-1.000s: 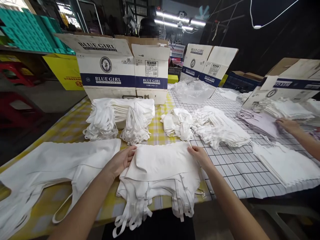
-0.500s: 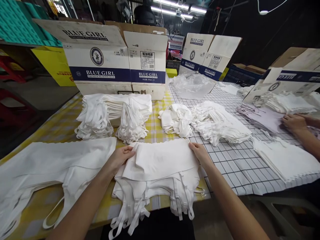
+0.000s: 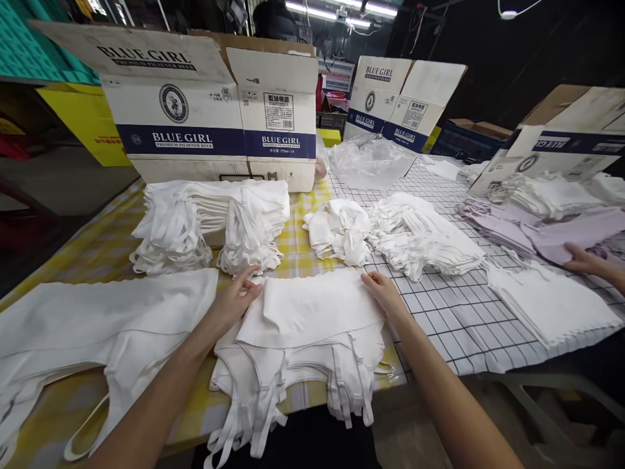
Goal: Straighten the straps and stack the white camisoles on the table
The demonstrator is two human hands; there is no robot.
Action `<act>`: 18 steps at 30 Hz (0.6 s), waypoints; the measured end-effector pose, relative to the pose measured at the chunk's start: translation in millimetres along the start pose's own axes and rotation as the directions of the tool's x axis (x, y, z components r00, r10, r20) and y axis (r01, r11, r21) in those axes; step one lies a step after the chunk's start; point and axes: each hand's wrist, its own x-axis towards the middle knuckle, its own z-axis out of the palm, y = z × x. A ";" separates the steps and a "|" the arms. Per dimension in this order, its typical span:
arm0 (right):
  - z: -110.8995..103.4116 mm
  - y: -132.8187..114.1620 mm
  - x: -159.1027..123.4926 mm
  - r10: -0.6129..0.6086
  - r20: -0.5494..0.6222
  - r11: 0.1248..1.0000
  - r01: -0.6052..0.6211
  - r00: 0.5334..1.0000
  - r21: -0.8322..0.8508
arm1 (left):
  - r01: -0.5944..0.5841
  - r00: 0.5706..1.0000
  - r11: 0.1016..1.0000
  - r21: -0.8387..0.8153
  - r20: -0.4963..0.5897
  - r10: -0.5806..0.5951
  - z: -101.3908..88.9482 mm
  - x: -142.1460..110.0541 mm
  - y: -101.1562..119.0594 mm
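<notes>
In front of me lies a stack of white strappy tops (image 3: 312,309), straps hanging over the table's near edge. My left hand (image 3: 238,294) is at the stack's upper left corner, its fingers lifted and apart. At the upper right corner, my right hand (image 3: 383,291) pinches the edge of the top garment between thumb and curled fingers. Left of the stack, another layered pile of white tops (image 3: 112,312) is spread flat, partly behind my left forearm. Beyond my hands stands a neat folded pile of white tops (image 3: 219,215) with looped straps.
A crumpled white garment heap (image 3: 339,231) and a larger white pile (image 3: 424,238) lie ahead right. Cardboard boxes (image 3: 205,111) stand behind, with a clear plastic bag (image 3: 368,159). At right, a co-worker's hand (image 3: 583,259) is by lilac garments (image 3: 561,231) and a flat white stack (image 3: 551,299).
My left hand's fingers have lifted and spread from the stack's left corner. My right hand keeps its place. The co-worker's hand has shifted beside the lilac garments, which are more spread out.
</notes>
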 end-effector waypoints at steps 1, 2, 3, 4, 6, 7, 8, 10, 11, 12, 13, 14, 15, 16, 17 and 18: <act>0.4 -1.1 0.8 -0.005 0.008 1.000 0.005 1.000 0.003 | -0.047 0.999 0.995 0.093 0.030 0.044 0.5 2.1 2.7; 0.8 -2.2 1.5 -0.009 0.017 1.000 0.008 1.000 0.009 | -0.086 0.995 0.981 0.175 0.063 0.076 1.2 4.7 5.2; 1.1 -3.4 2.0 -0.012 0.028 1.000 0.011 1.000 0.016 | -0.114 0.992 0.966 0.232 0.086 0.096 2.2 7.5 7.4; 1.3 -4.4 2.3 -0.014 0.040 1.000 0.013 0.999 0.026 | -0.133 0.989 0.955 0.265 0.095 0.111 3.5 10.5 9.2; 1.7 -5.9 1.7 -0.013 0.064 0.999 0.009 0.998 0.052 | -0.143 0.989 0.952 0.271 0.080 0.126 6.5 15.9 11.3; 1.9 -6.2 1.0 -0.010 0.075 0.998 0.005 0.997 0.068 | -0.139 0.990 0.957 0.255 0.066 0.126 7.9 18.1 11.7; 2.0 -6.4 0.1 -0.005 0.084 0.996 -0.002 0.996 0.087 | -0.131 0.991 0.963 0.236 0.053 0.122 9.0 19.7 11.6; 2.2 -6.4 -2.2 0.006 0.098 0.991 -0.019 0.995 0.130 | -0.112 0.994 0.972 0.205 0.035 0.107 10.3 21.2 10.9; 2.1 -6.6 -3.5 0.012 0.104 0.988 -0.028 0.994 0.153 | -0.102 0.995 0.976 0.193 0.032 0.098 10.4 21.0 10.7; 1.9 -7.0 -4.9 0.018 0.111 0.984 -0.037 0.994 0.176 | -0.091 0.996 0.980 0.179 0.031 0.087 10.2 20.2 11.0; 1.3 -8.0 -6.4 0.021 0.118 0.979 -0.045 0.993 0.199 | -0.082 0.996 0.982 0.169 0.030 0.078 9.7 18.6 12.1; 0.3 -9.5 -8.2 0.023 0.126 0.974 -0.051 0.992 0.222 | -0.068 0.998 0.986 0.153 0.026 0.065 8.9 16.4 14.2; -1.3 -11.8 -10.3 0.024 0.134 0.969 -0.056 0.991 0.241 | -0.046 0.999 0.992 0.120 0.029 0.042 7.9 13.5 17.3; -3.5 -14.8 -12.8 0.022 0.141 0.964 -0.058 0.990 0.258 | -0.018 0.999 0.998 0.068 0.052 0.015 6.5 10.0 21.3; -6.5 -18.6 -15.4 0.018 0.147 0.960 -0.059 0.989 0.275 | 0.013 0.995 1.000 0.001 0.100 -0.013 4.7 6.1 26.2; -10.2 -23.2 -18.3 0.011 0.155 0.954 -0.057 0.988 0.293 | 0.046 0.987 0.997 -0.067 0.160 -0.034 2.4 1.9 31.7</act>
